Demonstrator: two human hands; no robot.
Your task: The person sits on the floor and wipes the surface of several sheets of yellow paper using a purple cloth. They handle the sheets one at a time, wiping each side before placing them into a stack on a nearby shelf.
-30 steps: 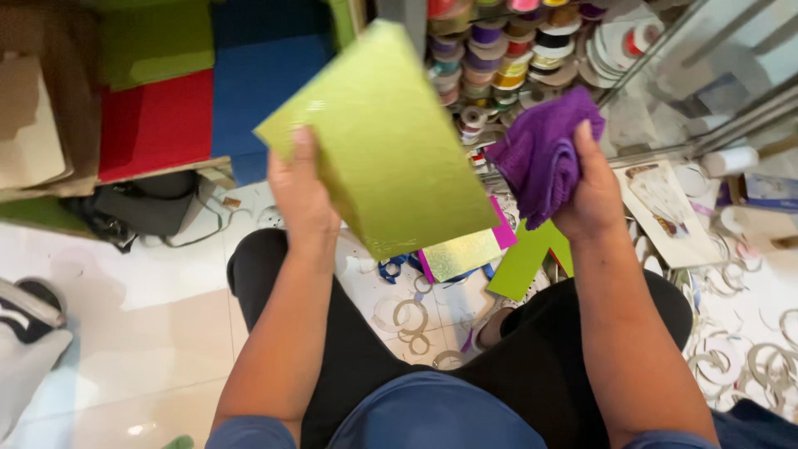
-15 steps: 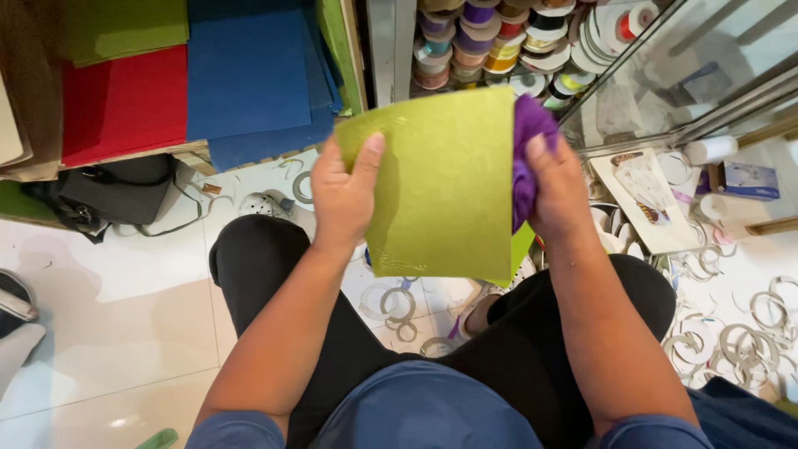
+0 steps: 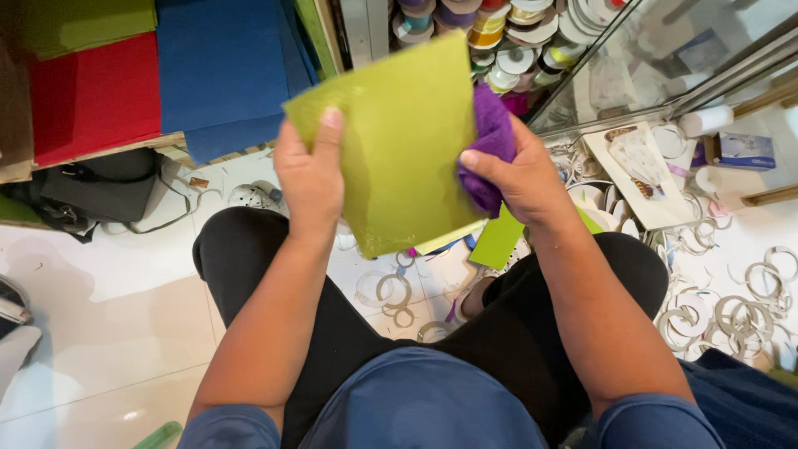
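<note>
My left hand (image 3: 312, 179) grips the left edge of a lime-green glitter sheet (image 3: 399, 141), held up above my lap. My right hand (image 3: 515, 179) is closed around a bunched purple cloth (image 3: 492, 141) and presses it against the sheet's right edge. The sheet hides part of the cloth and the floor under it. My legs in black trousers (image 3: 349, 333) are spread below.
Red (image 3: 91, 91) and blue (image 3: 220, 66) sheets stand stacked at the back left. Ribbon spools (image 3: 515, 25) fill a shelf ahead. Cardboard rings (image 3: 731, 308) and paper scraps litter the white floor at right. A dark bag (image 3: 100, 187) lies at left.
The green sheet swung from tilted left to upright in front of me, and the purple cloth came from apart at the right to against its right edge.
</note>
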